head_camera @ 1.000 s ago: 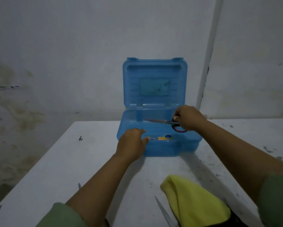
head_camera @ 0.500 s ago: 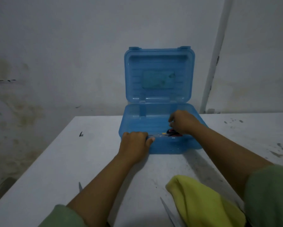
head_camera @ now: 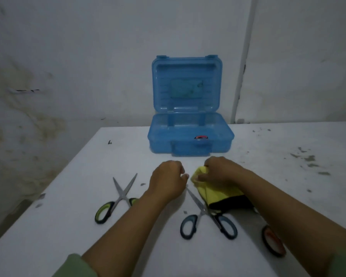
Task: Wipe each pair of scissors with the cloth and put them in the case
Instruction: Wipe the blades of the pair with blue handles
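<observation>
Red-handled scissors [head_camera: 201,137] are now lying inside the open blue case [head_camera: 190,144] at the far tabletop [head_camera: 72,226] — both hands have pulled back near. The right hand [head_camera: 220,170] is gripping the yellow cloth [head_camera: 214,190]; the left hand [head_camera: 166,180] is curling empty beside the blue-handled scissors [head_camera: 206,218] — probably next.

Your right hand [head_camera: 218,170] is bunching up the yellow cloth [head_camera: 218,191] mid-table [head_camera: 68,226], left hand [head_camera: 168,181] curled just beside it at 9 o'clock. Green-handled scissors [head_camera: 116,200] lie further out at 9, grey-blue scissors [head_camera: 207,214] at 6. The blue case [head_camera: 190,145] sits open at 12.
</observation>
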